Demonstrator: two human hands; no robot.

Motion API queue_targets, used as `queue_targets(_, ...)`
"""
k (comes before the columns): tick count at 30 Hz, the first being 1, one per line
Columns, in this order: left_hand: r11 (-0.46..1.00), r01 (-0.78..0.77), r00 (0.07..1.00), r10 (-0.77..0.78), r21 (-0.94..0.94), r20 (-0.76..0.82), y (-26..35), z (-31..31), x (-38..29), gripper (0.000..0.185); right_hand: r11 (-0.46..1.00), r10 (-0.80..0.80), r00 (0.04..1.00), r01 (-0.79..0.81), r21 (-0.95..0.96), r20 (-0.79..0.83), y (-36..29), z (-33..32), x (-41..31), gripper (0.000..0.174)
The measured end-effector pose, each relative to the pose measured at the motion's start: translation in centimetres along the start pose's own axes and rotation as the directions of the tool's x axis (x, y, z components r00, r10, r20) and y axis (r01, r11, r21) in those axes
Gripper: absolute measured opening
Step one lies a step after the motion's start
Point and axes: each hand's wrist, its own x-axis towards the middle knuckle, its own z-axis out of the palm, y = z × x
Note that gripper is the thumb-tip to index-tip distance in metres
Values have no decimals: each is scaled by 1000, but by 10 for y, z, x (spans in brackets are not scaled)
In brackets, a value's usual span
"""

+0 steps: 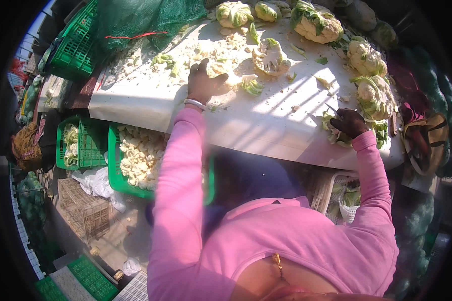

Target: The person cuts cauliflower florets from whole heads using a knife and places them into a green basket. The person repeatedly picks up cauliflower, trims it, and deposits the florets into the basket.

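My left hand point(205, 82) is over the white tabletop point(143, 101), fingers and thumb apart, beside loose cauliflower florets point(218, 67). Whether its fingertips touch them I cannot tell. A trimmed cauliflower piece point(270, 58), cut side showing, lies to the right of that hand, with a small leafy scrap point(251, 85) nearer. In a dark glove, my right hand point(349, 123) is closed around a small knife point(330, 108), whose thin blade points up and left. Cut cauliflower leaves and stalk point(339, 136) lie under and beside it.
Whole cauliflowers point(374, 96) line the table's right and far edges. A green mesh bag point(147, 22) lies at far left. Below the near edge stands a green crate of florets point(141, 161), with another green crate point(83, 143) beside it. A pale crate point(333, 192) holds leaves at lower right.
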Motion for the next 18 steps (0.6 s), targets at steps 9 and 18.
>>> queue_targets(9,942,-250,967,230,226,111,4,5,0,79,982,103,875,-165,-90,-473,-1,-26,-79,23)
queue_targets(18,-418,452,866,-9,-788,500,-1,-65,-119,70,371,-425,885,364,854,-192,-284,30,98,60)
